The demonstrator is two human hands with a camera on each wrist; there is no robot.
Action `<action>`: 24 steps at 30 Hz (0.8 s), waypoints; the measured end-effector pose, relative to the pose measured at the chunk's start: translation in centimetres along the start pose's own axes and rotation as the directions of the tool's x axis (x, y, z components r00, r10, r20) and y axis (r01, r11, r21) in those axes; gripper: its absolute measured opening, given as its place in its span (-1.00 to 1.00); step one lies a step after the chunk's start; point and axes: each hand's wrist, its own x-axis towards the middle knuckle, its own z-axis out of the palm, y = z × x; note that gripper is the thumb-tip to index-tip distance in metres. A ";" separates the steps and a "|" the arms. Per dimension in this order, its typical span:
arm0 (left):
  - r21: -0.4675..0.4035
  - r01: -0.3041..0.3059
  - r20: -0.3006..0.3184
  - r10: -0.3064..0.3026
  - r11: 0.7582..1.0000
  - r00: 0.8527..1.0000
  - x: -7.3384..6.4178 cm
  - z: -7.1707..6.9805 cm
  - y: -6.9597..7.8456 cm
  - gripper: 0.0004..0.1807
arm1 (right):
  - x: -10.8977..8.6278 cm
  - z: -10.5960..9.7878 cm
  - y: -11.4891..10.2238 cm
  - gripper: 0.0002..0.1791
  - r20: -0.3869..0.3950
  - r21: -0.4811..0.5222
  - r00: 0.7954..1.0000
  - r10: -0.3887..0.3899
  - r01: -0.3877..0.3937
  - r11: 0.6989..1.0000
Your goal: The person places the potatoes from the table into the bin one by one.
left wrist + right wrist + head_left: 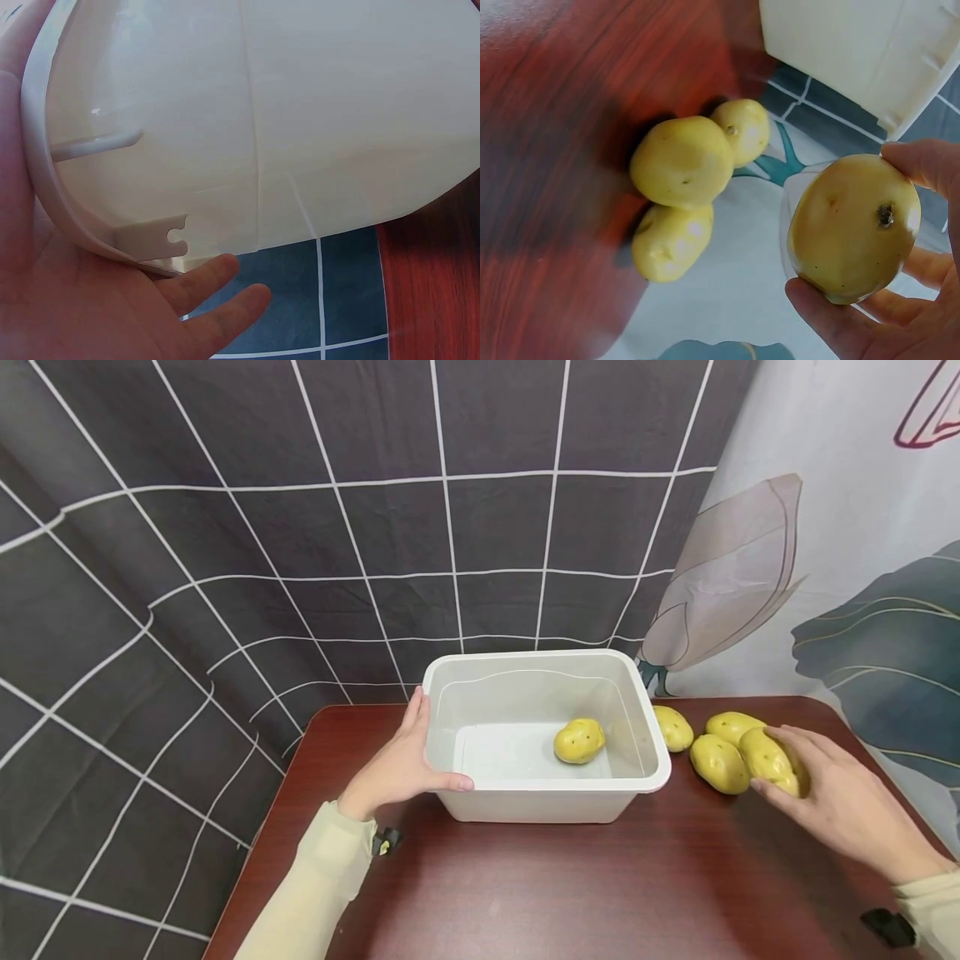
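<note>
A white plastic bin (525, 806) stands on the table with one yellow potato (579, 741) inside, right of its middle. My left hand (397, 768) rests against the bin's front left corner, thumb along the front rim and fingers straight along the left side. The left wrist view shows two of its fingertips (259, 296) past the bin's wall (337, 112). Right of the bin, my right hand (832, 797) holds a potato (855, 225) between thumb and fingers. Three more potatoes lie close beside it, the nearest potato (682, 161) and another potato (673, 244) among them.
The reddish-brown table (517, 893) has its back edge near a dark grid-patterned curtain (495, 527). A pale curtain (840, 527) with leaf prints hangs along the right side, close to the potatoes. The bin's raised right wall (637, 727) stands between its inside and the potatoes.
</note>
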 end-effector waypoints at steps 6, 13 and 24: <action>0.004 -0.001 0.002 0.001 1.000 1.000 0.0 0.0 0.0 0.58 | 0.3 -0.1 -0.6 -0.20 -0.015 0.014 1.000 -0.020 0.020 1.000; 0.016 0.002 0.002 -0.002 1.000 1.000 0.0 0.0 0.1 0.60 | 0.5 -0.3 -0.9 -0.19 -0.008 0.005 1.000 -0.020 0.020 1.000; -0.007 0.002 -0.001 -0.002 1.000 1.000 -0.1 -0.1 0.2 0.56 | 0.5 -0.8 -1.8 -0.19 -0.021 0.023 0.999 -0.036 0.036 0.999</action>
